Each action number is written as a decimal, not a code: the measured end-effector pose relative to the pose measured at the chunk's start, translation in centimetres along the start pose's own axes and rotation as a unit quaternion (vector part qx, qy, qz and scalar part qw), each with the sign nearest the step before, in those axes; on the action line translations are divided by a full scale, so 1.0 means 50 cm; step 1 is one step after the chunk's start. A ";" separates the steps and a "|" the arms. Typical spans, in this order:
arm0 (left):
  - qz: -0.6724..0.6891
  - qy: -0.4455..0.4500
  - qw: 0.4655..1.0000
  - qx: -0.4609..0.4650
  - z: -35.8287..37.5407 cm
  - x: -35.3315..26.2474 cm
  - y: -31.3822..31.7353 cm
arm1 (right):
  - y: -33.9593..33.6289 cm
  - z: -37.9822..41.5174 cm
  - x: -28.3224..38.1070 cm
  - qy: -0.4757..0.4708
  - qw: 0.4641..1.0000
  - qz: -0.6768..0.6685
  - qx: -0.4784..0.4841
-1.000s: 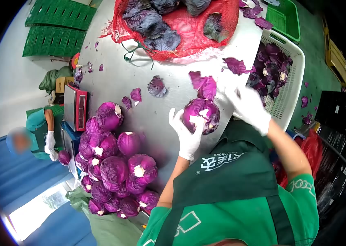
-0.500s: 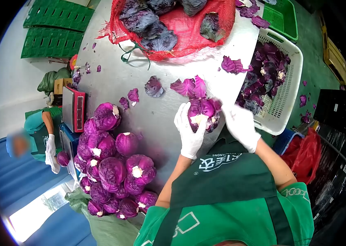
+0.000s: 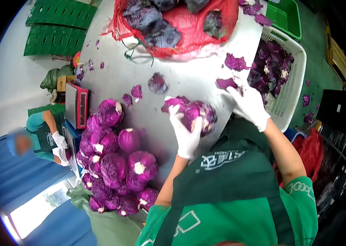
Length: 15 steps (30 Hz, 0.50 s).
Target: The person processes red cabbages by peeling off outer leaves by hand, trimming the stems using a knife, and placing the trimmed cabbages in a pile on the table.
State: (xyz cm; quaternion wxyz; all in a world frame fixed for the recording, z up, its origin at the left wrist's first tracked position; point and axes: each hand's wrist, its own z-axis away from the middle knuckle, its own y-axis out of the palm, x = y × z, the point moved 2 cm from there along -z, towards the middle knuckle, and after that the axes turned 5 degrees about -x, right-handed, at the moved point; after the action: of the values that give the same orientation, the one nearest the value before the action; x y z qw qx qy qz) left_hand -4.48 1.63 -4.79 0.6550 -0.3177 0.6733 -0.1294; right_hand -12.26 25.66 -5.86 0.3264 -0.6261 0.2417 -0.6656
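My gloved left hand (image 3: 186,134) is wrapped round a red cabbage (image 3: 201,116) on the metal table, fingers and thumb on its near side. A loose purple leaf (image 3: 173,103) lies against the cabbage's far left side. My gloved right hand (image 3: 250,105) is apart from the cabbage, at the table's right edge, with a torn cabbage leaf (image 3: 225,83) at its closed fingers. Close beyond that hand lies another purple leaf (image 3: 236,62). A white crate (image 3: 295,92) holding many stripped leaves stands just to its right.
Left on the table (image 3: 169,158) is a pile of red cabbages (image 3: 114,169). A red mesh bag (image 3: 189,30) with dark cabbages lies at the far side. A co-worker (image 3: 42,133) stands beside a red scale (image 3: 82,107). A green crate (image 3: 283,18) sits at far right.
My right hand has moved up and away from the cabbage toward the white crate, a leaf now at its fingers. My left hand has kept hold of the cabbage, which has turned slightly.
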 end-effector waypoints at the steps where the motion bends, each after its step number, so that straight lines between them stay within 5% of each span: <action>1: 0.100 -0.124 0.987 0.016 -0.002 -0.001 0.010 | 0.003 0.031 0.036 0.012 0.997 -0.075 -0.010; 2: 0.048 -0.050 0.998 0.002 0.004 0.006 0.015 | 0.017 0.058 0.055 -0.021 0.997 -0.078 -0.009; 9: 0.072 -0.023 0.996 0.047 0.010 -0.024 0.030 | 0.046 0.100 0.105 -0.118 0.988 -0.001 0.095; 13: 0.032 0.011 0.998 0.054 0.005 -0.020 0.031 | 0.054 0.075 0.073 -0.180 0.983 0.028 0.009; 14: 0.022 0.034 0.998 0.053 0.010 -0.023 0.029 | 0.051 0.051 0.054 -0.133 0.989 -0.019 -0.053; 15: 0.012 0.058 0.997 0.049 0.016 -0.026 0.028 | 0.025 0.026 0.045 -0.012 0.999 -0.023 0.024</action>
State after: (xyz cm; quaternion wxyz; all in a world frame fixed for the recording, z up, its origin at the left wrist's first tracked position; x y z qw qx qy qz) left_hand -4.16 3.68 -4.66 0.6309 -0.2690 0.7068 -0.1732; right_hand -10.79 23.28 -5.10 0.3293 -0.6311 0.2074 -0.6710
